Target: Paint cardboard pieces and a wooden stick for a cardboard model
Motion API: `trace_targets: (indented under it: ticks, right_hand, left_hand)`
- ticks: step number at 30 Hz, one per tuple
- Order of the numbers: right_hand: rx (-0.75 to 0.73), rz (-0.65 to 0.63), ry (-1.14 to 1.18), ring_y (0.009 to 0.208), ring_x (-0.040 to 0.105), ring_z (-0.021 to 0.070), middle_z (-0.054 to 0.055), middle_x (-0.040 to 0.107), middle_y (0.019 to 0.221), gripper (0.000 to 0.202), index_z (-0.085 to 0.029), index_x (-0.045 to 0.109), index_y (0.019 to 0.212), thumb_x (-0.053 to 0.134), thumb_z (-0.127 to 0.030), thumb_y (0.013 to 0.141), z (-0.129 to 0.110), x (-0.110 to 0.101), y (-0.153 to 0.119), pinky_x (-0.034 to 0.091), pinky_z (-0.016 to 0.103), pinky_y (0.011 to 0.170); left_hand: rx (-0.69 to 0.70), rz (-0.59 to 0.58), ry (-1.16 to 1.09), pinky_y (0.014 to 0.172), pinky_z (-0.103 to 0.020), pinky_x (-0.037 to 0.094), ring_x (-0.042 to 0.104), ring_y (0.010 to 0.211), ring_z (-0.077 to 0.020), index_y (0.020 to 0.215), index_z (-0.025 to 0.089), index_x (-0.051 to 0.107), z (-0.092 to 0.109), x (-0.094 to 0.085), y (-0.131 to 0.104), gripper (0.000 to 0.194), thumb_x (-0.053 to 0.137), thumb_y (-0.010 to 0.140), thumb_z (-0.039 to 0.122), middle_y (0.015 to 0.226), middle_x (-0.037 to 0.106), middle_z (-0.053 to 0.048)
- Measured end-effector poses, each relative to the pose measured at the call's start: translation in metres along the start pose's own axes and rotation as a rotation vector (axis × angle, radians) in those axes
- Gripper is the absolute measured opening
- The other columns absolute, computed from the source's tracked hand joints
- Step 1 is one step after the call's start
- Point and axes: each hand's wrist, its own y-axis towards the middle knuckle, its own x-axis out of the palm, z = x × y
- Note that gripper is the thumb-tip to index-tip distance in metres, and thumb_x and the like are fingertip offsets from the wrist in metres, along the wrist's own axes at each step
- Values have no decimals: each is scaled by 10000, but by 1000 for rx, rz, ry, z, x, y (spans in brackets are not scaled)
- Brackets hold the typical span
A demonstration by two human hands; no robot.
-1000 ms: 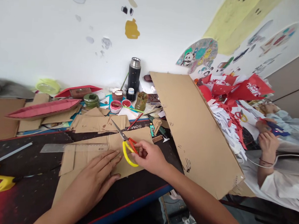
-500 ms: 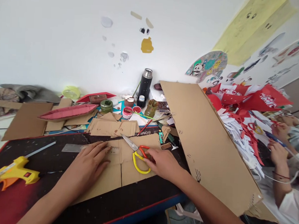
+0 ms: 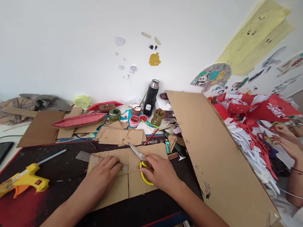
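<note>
My left hand [image 3: 101,175] lies over a clear ruler [image 3: 83,156] on a flat piece of brown cardboard [image 3: 115,189], its fingers stretched out. A dark line runs across the cardboard between my two hands. My right hand [image 3: 162,170] is closed round the handles of a pair of scissors [image 3: 137,152], covering most of the orange loop. The yellow loop shows below my fingers. The blades point away to the upper left, above the cardboard's far part, and look nearly closed.
A yellow glue gun [image 3: 31,178] lies at the left. Paint jars [image 3: 134,121], a black flask [image 3: 152,93] and a pink boat-shaped piece [image 3: 80,120] stand at the back. A large cardboard sheet [image 3: 210,157] slants along the right. Beyond it, another person's hands [image 3: 289,144] work by paper strips.
My right hand has closed further over the scissors' handles, hiding more of the orange loop. My left hand stays on the ruler. The whole view has shifted slightly.
</note>
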Motion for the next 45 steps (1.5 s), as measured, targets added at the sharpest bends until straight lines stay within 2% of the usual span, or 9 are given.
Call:
trace_targets:
  ticks: [9,16,27,31,34,37,39,41,45]
  right_hand:
    - [95,5,-88,1079,786,279,87,769,1280,221,-243,754,1287,735,-358,1099,3,1,-7,539,352,837]
    - [94,-11,-120,1131,783,314,126,740,1386,398,-233,666,1475,717,-349,1097,1,-3,-5,562,378,862]
    - [32,-37,-125,1036,796,279,110,788,1301,301,-221,751,1350,733,-347,1078,4,-1,-11,563,339,827]
    - [-2,-38,-165,1019,797,282,116,799,1271,335,-218,765,1361,752,-395,1077,12,-6,-18,568,344,817]
    - [-49,2,-141,991,794,268,113,814,1235,298,-219,776,1317,739,-406,1088,22,-7,-22,558,333,797]
    - [-85,93,-73,949,790,247,93,842,1086,211,-212,803,1157,659,-365,1134,30,-3,-23,531,315,789]
    - [-93,169,-20,912,783,230,83,842,985,247,-206,801,1035,624,-335,1148,31,1,-19,510,303,781]
    - [-102,238,38,865,770,213,77,835,932,278,-204,795,977,614,-331,1146,29,5,-12,495,294,768]
    - [-159,342,179,774,737,197,64,813,852,310,-206,819,1011,592,-373,1143,17,11,12,501,287,765]
  left_hand:
    - [3,88,41,1004,-425,581,704,1096,-288,1255,234,788,-1,15,-5,469,512,961,-5,1146,774,-90]
    - [-19,79,22,1035,-442,588,707,1152,-298,1262,233,784,1,17,-7,459,477,1000,14,1200,774,-111]
    - [17,103,2,1038,-436,585,714,1145,-300,1290,229,789,-6,16,-8,439,519,1000,40,1202,779,-110]
    - [15,85,15,1025,-439,591,719,1135,-303,1288,226,794,-6,17,-9,429,522,1004,53,1186,784,-111]
    - [21,61,-6,1008,-437,601,741,1102,-295,1259,230,810,-7,9,-6,395,512,1040,92,1157,800,-103]
    - [48,33,-55,1021,-428,601,761,1099,-280,1234,234,820,-14,-6,5,340,511,1103,184,1174,825,-93]
    - [27,68,-55,1066,-452,589,752,1158,-297,1259,221,813,-23,-16,19,342,496,1133,257,1229,831,-107]
    - [-12,94,-48,1163,-500,542,709,1293,-327,1377,209,771,-35,-21,37,378,501,1140,328,1346,805,-141]
    - [-65,66,23,1281,-621,422,537,1561,-417,1620,159,598,-63,-14,75,658,639,1061,503,1626,664,-224]
